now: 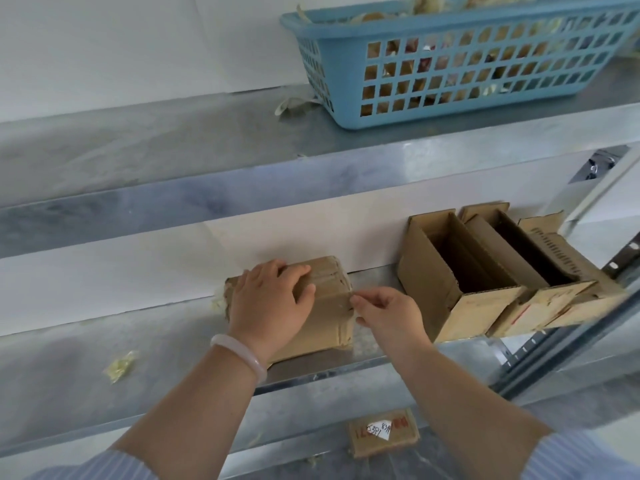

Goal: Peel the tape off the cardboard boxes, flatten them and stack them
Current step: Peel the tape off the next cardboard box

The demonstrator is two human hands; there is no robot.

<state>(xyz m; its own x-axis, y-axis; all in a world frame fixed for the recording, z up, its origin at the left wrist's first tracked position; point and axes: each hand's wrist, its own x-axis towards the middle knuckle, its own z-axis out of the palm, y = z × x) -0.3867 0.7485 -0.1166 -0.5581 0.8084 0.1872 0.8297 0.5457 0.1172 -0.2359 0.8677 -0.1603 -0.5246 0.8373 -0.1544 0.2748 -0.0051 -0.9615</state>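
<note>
Taped box [327, 332] lies under the spread left hand [270, 303], right hand [388, 315] pinching its tape [338, 295], opened boxes [485, 306] beside

A blue plastic basket [346, 31] with a gridded wall is set on the upper metal shelf [173, 150], well above the right grip [388, 317] and further back. The middle shelf [69, 375] is seen stretching left of the left grip [270, 299]. A white back panel [104, 271] is fixed behind both. A slotted grey upright [533, 355] is mounted right of the right grip. A pale bangle [242, 353] is worn just below the left grip.
</note>
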